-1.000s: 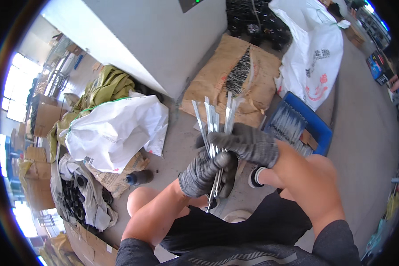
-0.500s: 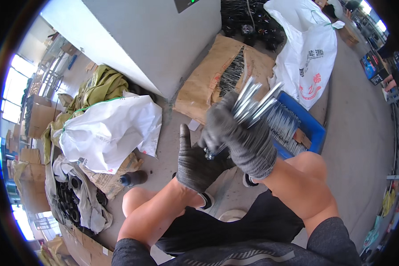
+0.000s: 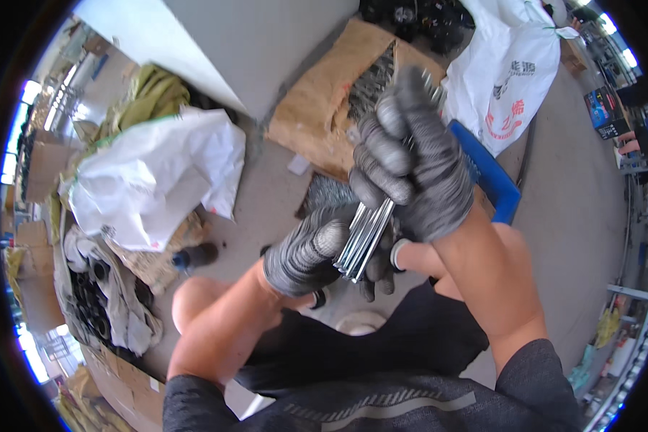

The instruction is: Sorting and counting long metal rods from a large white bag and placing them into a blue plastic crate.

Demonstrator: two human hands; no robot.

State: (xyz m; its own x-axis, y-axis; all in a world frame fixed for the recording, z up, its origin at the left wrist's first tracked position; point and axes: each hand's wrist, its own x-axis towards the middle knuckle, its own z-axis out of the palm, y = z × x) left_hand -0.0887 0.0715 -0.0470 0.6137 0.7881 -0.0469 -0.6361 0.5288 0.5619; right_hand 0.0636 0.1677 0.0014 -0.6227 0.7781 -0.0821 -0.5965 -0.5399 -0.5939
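Metal rod bundle clamped between right hand, left hand fingers.

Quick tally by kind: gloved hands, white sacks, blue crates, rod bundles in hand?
Gloved hands: 2, left hand and right hand
White sacks: 2, left sack and right sack
Blue crate: 1
Rod bundle, held by both hands: 1
Total: 6

Left hand and right hand clenched, gloved

Grey concrete floor under me, a pale wall ahead, bright windows far left.
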